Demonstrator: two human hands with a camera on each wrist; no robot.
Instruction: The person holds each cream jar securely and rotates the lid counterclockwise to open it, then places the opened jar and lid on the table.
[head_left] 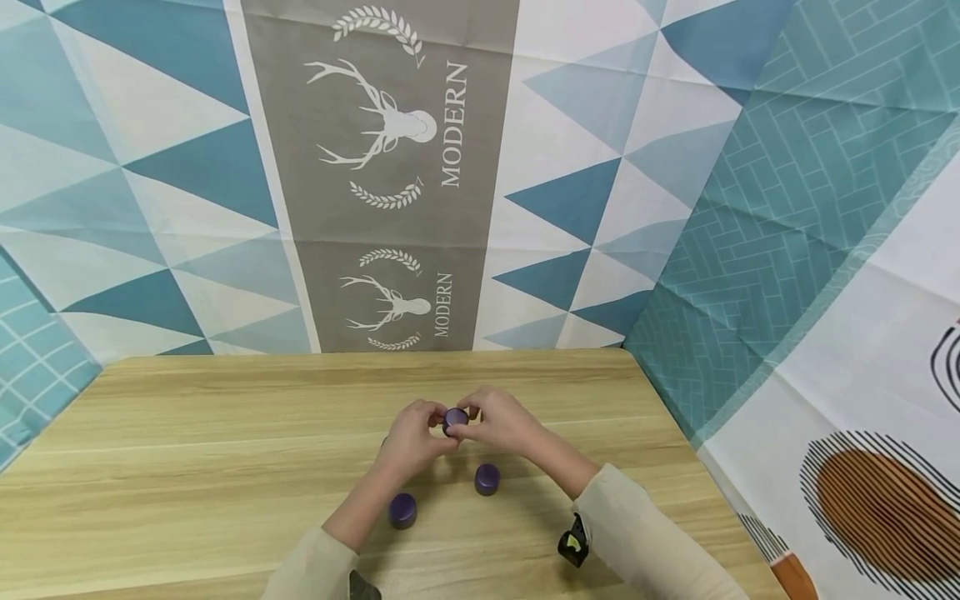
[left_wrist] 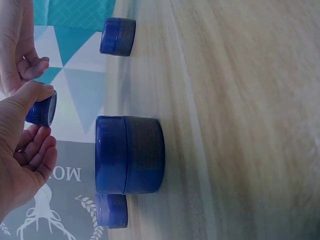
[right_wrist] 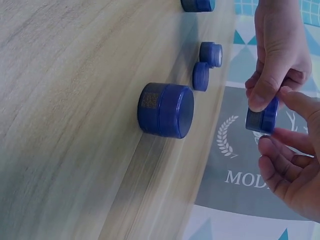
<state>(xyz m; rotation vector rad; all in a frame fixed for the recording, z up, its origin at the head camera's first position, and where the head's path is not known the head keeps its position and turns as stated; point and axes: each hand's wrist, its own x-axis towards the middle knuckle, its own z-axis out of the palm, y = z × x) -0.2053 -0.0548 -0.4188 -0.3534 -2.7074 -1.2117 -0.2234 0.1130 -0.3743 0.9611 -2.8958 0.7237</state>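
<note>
A small purple jar (head_left: 455, 419) is held up over the table between both hands. My left hand (head_left: 411, 439) grips it by the body; in the left wrist view the thumb lies along one side of the jar (left_wrist: 44, 110) and the fingertips are at the other. My right hand (head_left: 501, 422) pinches its lid end, thumb and forefinger on either side, as the right wrist view shows (right_wrist: 271, 117). Two like jars stand upright nearer me, one left (head_left: 402, 511) and one right (head_left: 487, 479). My left hand mostly hides something dark behind it in the head view.
In the right wrist view, a small jar (right_wrist: 214, 55) stands farther off with a flat lid-like disc (right_wrist: 200, 76) beside it. The wooden table (head_left: 225, 483) ends at a patterned cloth wall (head_left: 570, 200). A dark strap device (head_left: 574, 542) sits at the right sleeve.
</note>
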